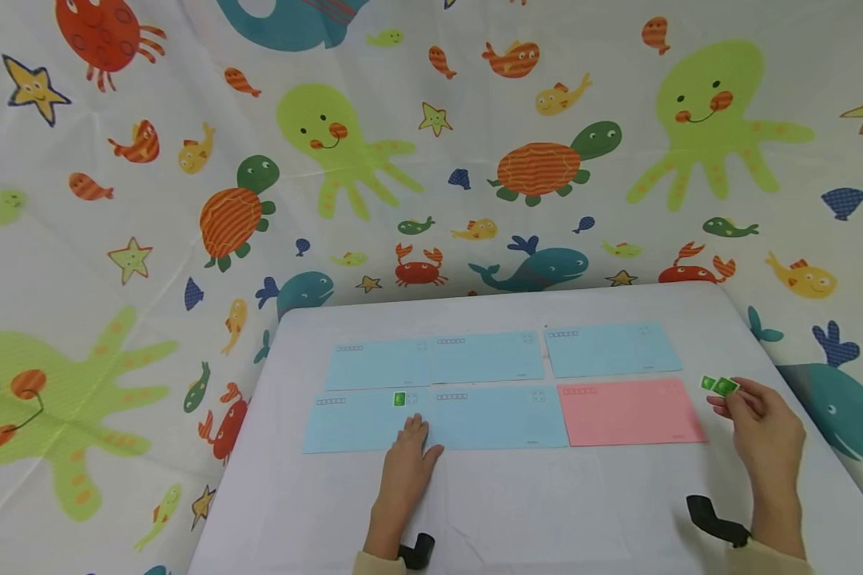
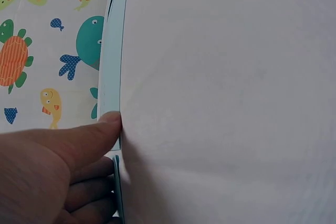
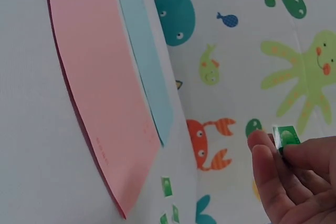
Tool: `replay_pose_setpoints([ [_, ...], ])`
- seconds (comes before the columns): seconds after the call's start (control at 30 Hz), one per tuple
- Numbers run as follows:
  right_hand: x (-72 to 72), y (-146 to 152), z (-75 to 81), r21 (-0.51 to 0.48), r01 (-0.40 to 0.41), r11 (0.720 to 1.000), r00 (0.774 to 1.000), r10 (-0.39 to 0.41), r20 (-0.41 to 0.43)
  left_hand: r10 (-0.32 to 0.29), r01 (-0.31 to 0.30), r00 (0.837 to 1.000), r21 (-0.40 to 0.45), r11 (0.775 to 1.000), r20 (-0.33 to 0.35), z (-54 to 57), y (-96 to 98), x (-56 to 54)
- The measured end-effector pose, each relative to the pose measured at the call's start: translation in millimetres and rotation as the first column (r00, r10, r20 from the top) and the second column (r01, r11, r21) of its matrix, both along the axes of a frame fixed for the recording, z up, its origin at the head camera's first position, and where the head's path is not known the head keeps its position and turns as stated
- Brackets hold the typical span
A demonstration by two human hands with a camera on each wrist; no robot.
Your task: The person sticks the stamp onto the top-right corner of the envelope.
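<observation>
My right hand (image 1: pixel 768 427) pinches a small green postage stamp (image 1: pixel 725 386) between thumb and fingers, raised over the right side of the table. The right wrist view shows this stamp (image 3: pixel 287 136) at the thumb tip, with its white edge showing. My left hand (image 1: pixel 406 471) rests with fingers extended on the lower-left blue envelope (image 1: pixel 352 427). A green stamp (image 1: pixel 399 398) lies on that envelope near its top right corner, just beyond the fingertips. In the left wrist view, the left thumb (image 2: pixel 109 121) lies on the edge of a blue envelope (image 2: pixel 111 77).
Several blue envelopes (image 1: pixel 489 359) and one pink envelope (image 1: pixel 631 414) lie in two rows on the white table (image 1: pixel 532 511). Loose green stamps (image 3: pixel 166 186) lie right of the pink envelope. A cloth (image 1: pixel 374 255) printed with sea animals hangs behind.
</observation>
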State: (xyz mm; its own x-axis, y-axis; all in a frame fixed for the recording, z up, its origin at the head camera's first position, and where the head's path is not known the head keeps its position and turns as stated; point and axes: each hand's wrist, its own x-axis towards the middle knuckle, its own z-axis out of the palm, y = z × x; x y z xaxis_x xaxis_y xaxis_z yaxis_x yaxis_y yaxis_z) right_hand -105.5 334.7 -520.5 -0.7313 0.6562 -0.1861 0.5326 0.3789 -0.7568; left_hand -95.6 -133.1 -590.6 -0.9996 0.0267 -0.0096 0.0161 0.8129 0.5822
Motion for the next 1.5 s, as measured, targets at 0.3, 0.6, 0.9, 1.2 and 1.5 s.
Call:
replay_pose_setpoints([
  [0.3,-4.1,-8.6,2.8,-0.004,-0.04,0.999,0.999,0.039,-0.018,0.001,-0.001,1.0,-0.01,1.0,0.0,1.6,0.4,-1.5],
  [0.6,-7.6,-24.8,1.2,0.039,-0.1,0.994,0.988,0.104,-0.113,-0.005,0.005,1.0,-0.02,1.0,-0.018,2.8,0.0,0.6],
  [0.9,-11.4,-45.2,1.8,0.042,-0.156,0.987,0.977,0.161,-0.14,-0.006,0.005,1.0,-0.027,1.0,-0.025,-0.3,-0.6,1.6],
  [1.2,-16.4,-66.1,1.5,0.061,-0.19,0.98,0.956,0.198,-0.216,0.0,-0.001,0.999,-0.016,1.0,-0.038,-0.8,-0.5,1.9],
  [1.5,-22.8,-83.7,-1.4,0.017,-0.251,0.968,0.929,0.246,-0.277,-0.003,0.003,0.999,-0.007,1.0,-0.046,-1.9,-0.8,2.1],
])
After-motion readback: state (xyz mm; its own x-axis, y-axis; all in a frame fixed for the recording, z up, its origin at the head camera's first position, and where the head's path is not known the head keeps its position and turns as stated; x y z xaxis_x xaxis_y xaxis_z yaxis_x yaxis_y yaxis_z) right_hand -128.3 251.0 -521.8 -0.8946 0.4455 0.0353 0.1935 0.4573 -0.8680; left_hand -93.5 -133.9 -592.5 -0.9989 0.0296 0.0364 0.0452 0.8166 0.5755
